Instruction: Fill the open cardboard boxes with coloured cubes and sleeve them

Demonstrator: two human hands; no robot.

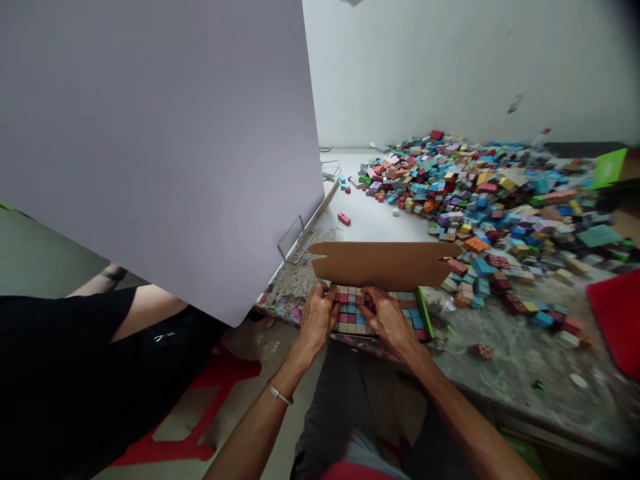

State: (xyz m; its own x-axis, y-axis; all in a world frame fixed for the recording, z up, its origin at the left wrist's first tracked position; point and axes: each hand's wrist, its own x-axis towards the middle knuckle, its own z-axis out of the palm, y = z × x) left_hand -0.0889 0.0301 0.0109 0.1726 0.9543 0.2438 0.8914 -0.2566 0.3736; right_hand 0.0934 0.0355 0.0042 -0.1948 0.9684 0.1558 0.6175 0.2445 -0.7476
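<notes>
An open cardboard box [385, 263] lies at the table's front edge, its brown lid flap raised at the back and a green side at the right. Rows of small patterned, colored blocks [353, 319] fill it. My left hand [318, 313] is at the box's left end, thumb and fingers on the blocks there. Over the middle of the box, my right hand [389, 320] has its fingers bent down onto a dark block at the back row. Fingertips of both hands are partly hidden among the blocks.
A large heap of colored blocks [450, 193] covers the table's right and back. A big pale panel [200, 153] stands at the left, near a wire stand [295, 240]. Red cloth [617, 320] lies far right. Another person in black [90, 373] is at the left, above a red stool [200, 407].
</notes>
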